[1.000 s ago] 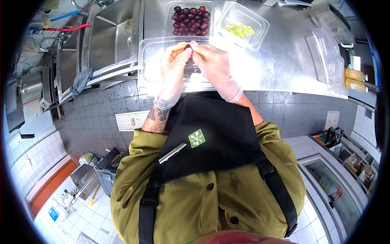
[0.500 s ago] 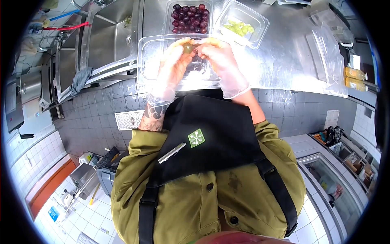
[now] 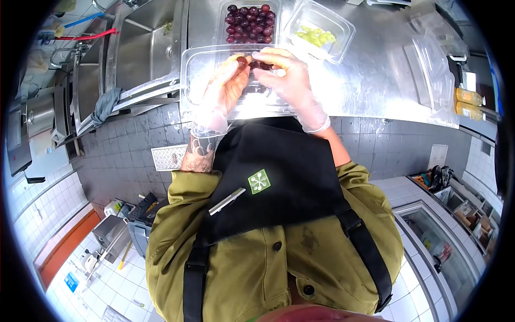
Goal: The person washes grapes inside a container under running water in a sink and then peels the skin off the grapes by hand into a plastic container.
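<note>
My left hand (image 3: 225, 86), in a clear glove, pinches a dark red grape (image 3: 242, 62) between thumb and fingers above a clear plastic container (image 3: 194, 80). Beside it is my gloved right hand (image 3: 287, 72), slightly blurred, its thumb and fingers parted. Dark reddish bits (image 3: 261, 65) show in that gap; whether they touch the fingers or lie in the container behind, I cannot tell. A clear tub of whole red grapes (image 3: 251, 24) stands just beyond my hands. To its right, another clear tub (image 3: 343, 40) holds pale green pieces (image 3: 315, 36).
All the tubs stand on a steel worktop (image 3: 370, 80). At left is a steel sink (image 3: 145, 48) with a grey cloth (image 3: 107, 104) on its edge. Stacked clear plastic lids or trays (image 3: 429, 72) lie at the right, near two yellow bottles (image 3: 469, 96).
The grape in my left hand showed a greenish side and now shows a dark red one. My right hand has moved slightly right, and its pinched fingers have spread.
</note>
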A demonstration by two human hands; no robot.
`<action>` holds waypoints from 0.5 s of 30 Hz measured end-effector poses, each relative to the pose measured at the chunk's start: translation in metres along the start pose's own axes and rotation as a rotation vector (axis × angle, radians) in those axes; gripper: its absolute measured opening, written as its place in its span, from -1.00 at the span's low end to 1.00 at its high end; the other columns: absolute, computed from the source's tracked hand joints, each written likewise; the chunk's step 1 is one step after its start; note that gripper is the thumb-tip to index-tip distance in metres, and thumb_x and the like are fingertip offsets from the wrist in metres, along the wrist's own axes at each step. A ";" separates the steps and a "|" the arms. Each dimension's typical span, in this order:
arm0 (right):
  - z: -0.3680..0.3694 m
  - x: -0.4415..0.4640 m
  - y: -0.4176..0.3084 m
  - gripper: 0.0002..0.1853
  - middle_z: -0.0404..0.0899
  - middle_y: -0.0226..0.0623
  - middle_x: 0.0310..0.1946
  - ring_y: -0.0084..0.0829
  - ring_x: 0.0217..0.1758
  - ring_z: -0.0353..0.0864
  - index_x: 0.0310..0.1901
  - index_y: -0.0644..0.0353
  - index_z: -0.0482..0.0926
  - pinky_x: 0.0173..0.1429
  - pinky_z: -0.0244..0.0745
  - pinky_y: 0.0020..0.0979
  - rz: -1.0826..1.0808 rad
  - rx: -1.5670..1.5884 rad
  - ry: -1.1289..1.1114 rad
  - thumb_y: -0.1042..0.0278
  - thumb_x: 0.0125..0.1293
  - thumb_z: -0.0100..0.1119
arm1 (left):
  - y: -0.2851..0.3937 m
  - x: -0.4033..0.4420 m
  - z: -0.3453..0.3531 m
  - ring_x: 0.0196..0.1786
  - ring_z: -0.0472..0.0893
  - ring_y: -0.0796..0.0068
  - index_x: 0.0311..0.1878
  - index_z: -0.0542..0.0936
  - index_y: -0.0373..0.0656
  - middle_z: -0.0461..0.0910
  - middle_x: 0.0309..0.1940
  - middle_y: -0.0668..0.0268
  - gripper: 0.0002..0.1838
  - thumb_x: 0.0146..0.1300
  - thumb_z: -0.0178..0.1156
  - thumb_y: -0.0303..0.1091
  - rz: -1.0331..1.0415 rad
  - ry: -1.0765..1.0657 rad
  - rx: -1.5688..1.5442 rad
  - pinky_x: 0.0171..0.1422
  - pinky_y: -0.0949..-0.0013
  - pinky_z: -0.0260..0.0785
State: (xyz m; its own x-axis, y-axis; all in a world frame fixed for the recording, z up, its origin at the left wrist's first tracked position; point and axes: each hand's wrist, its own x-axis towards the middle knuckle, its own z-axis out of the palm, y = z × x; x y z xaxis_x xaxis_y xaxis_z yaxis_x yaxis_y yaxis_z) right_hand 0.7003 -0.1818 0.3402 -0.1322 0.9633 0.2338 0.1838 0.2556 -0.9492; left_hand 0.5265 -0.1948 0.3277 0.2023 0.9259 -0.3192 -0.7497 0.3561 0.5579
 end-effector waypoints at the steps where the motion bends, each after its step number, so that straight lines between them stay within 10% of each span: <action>1: 0.003 0.001 -0.002 -0.65 0.63 -0.28 -0.16 -0.50 -0.15 0.60 -0.10 0.10 0.67 -0.07 0.49 -0.53 -0.043 -0.023 0.007 0.47 -0.01 0.37 | -0.002 0.001 -0.001 -0.02 0.57 0.41 0.05 0.48 -0.32 0.56 -0.06 0.15 -0.72 0.30 0.08 -0.48 -0.006 -0.001 0.000 0.08 0.45 0.46; 15: -0.001 0.013 0.013 -0.79 0.67 -0.22 -0.35 -0.38 -0.35 0.66 -0.24 0.22 0.68 -0.21 0.54 -0.47 -0.101 -0.115 -0.040 0.41 0.03 0.36 | 0.007 -0.002 0.027 -0.10 0.59 0.54 0.05 0.53 -0.34 0.60 -0.08 0.21 -0.68 0.22 0.20 -0.50 0.096 0.149 0.607 0.07 0.54 0.42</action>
State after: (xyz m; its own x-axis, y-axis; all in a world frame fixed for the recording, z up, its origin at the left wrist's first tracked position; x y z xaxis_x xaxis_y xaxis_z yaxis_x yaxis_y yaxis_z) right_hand 0.7022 -0.1657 0.3316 -0.1943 0.9286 0.3161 0.2774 0.3611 -0.8903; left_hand 0.5381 -0.1907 0.3527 0.0288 0.9452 -0.3253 -0.2601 0.3213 0.9106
